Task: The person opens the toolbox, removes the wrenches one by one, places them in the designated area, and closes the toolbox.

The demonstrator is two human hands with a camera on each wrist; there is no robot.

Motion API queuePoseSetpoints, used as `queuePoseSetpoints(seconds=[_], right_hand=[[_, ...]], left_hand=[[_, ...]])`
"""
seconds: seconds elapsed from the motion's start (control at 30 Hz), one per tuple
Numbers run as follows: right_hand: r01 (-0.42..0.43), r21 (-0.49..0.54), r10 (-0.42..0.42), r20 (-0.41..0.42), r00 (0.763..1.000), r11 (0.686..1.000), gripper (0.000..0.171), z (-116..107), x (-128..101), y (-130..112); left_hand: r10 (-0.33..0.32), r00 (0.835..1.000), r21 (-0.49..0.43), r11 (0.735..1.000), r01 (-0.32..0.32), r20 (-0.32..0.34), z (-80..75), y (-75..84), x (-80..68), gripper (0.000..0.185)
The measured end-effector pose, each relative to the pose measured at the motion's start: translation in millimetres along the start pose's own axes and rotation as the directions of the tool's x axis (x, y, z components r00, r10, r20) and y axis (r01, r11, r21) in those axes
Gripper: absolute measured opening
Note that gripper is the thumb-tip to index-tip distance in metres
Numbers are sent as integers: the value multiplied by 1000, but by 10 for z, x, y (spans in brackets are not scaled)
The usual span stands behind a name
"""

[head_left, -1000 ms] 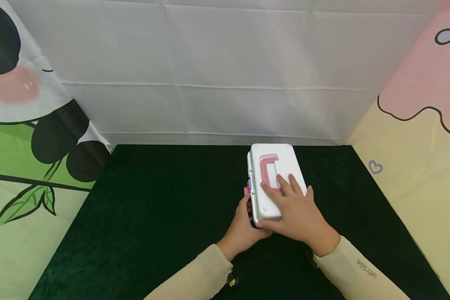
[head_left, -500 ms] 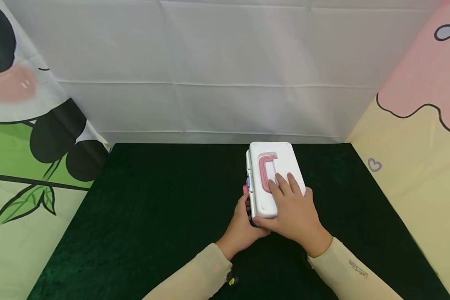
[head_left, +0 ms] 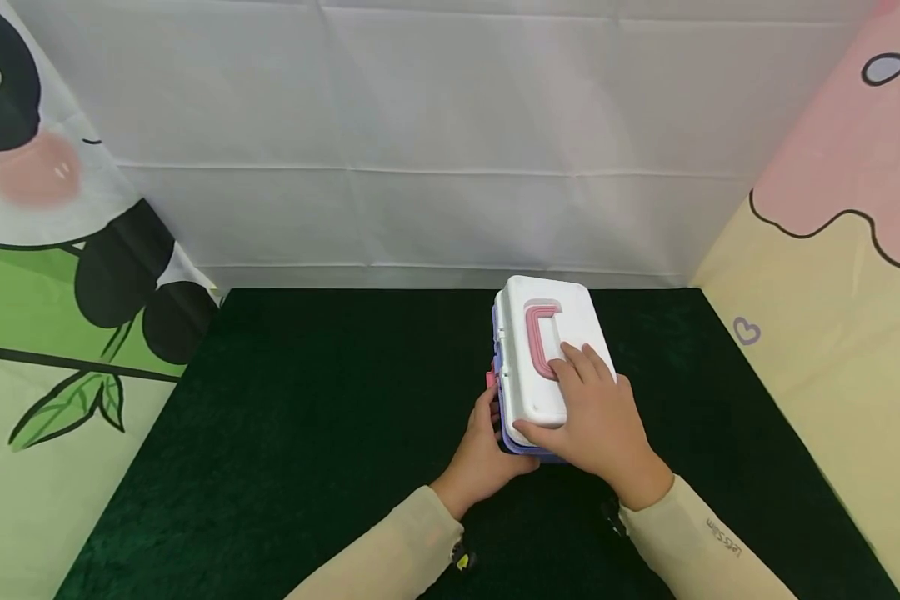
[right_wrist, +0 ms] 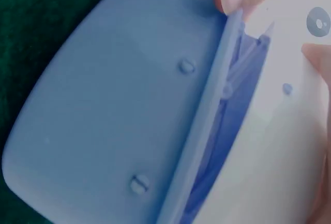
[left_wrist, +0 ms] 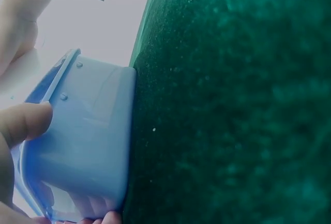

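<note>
A storage box with a blue-purple base and a white lid stands at the far middle of the table. A pink handle is set into the lid. At the near left corner my left hand grips the base, thumb on its rim and fingers lower on its side. My right hand holds the lid from above, its thumb at the near edge and its fingers across the top. In the right wrist view the lid stands slightly raised, with a gap between it and the base. The box's contents are hidden.
Dark green cloth covers the table. Behind it hangs a white sheet, with a panda-print cloth at the left and a pink and yellow one at the right. A pink clip shows on the box's left side.
The lid has risen from the base, and the blue-purple rim now shows along the left and near sides. My right hand has moved up with it; my left hand stays in place.
</note>
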State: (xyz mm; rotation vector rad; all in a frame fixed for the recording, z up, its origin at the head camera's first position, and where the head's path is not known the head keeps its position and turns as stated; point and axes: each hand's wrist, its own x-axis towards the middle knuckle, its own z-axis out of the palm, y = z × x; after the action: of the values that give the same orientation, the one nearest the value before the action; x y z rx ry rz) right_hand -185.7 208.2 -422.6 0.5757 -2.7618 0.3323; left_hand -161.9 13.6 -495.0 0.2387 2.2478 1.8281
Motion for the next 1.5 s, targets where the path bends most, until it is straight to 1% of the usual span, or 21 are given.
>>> queuePoseSetpoints(seconds=[0.17, 0.27, 0.4, 0.57, 0.73, 0.87, 0.97, 1.1, 1.2, 1.37, 1.5], right_hand=[[-5, 83, 9, -50, 999, 997, 93, -39, -7, 63], [-1, 103, 9, -76, 997, 995, 92, -41, -18, 82], [-17, 126, 28, -86, 996, 992, 90, -48, -32, 104], [-66, 206, 81, -66, 994, 976, 89, -93, -54, 150], [-128, 274, 135, -8, 991, 953, 89, -133, -80, 196], [-156, 317, 158, 19, 987, 935, 86, -168, -95, 213], [-170, 364, 175, 21, 984, 916, 82, -198, -114, 230], [-194, 441, 205, 24, 978, 876, 78, -221, -148, 273], [-205, 480, 217, 30, 976, 853, 76, -227, -168, 313], [-193, 538, 221, 12, 975, 821, 73, -237, -194, 384], [-174, 584, 226, -17, 974, 793, 68, -244, -214, 437]], left_hand=[[9, 1000, 0, 1000, -9, -7, -10, 3, 3, 120], [9, 1000, -5, 1000, -9, -6, -7, 6, 6, 121], [7, 1000, -22, 1000, -7, 3, -7, 6, 7, 121], [10, 1000, -44, 999, -9, 12, -19, 15, 1, 119], [18, 1000, -40, 999, -17, 14, -30, 36, -8, 117], [7, 1000, -34, 999, -7, 11, -28, 57, -16, 115], [1, 1000, -32, 999, 0, 9, -20, 66, -22, 115], [0, 1000, -24, 1000, 0, 12, -2, 62, -34, 115], [3, 1000, -10, 1000, -3, 13, 11, 49, -45, 115], [13, 1000, 1, 1000, -13, 11, 23, 35, -53, 115], [5, 1000, -11, 1000, -4, 14, 24, 41, -59, 115]])
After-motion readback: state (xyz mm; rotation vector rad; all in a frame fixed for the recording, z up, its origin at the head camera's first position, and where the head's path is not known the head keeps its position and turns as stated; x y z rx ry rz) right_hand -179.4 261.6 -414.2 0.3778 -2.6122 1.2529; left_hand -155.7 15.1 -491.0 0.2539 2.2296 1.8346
